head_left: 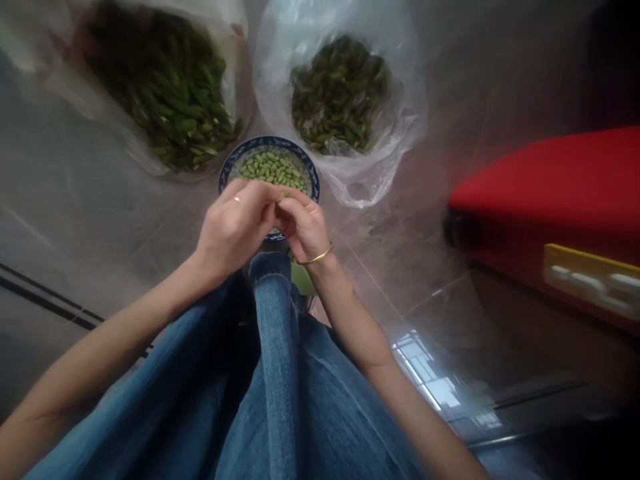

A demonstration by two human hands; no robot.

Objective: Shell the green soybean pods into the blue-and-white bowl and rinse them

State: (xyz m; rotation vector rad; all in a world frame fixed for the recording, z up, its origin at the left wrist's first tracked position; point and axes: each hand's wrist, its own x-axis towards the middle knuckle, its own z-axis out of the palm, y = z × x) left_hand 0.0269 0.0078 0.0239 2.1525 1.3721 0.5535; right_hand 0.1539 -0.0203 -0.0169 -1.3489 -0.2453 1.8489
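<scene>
My left hand (233, 217), with a ring on one finger, and my right hand (306, 227), with a gold bangle at its wrist, meet fingertip to fingertip. Both are closed in a pinch around a small green bean pod (284, 195), mostly hidden by the fingers. Just beyond and below them a blue-and-white patterned bowl (311, 167) rests on the floor, partly covered by the hands. Shelled green beans (273, 168) lie inside it.
Beyond the bowl, an open plastic bag full of green pods (180, 100) lies at left. Another clear bag (400, 143) holding green pods or husks (343, 93) is at right. A red object (555, 180) with a yellow label stands on the right side. Grey tiles (400, 260) cover the floor.
</scene>
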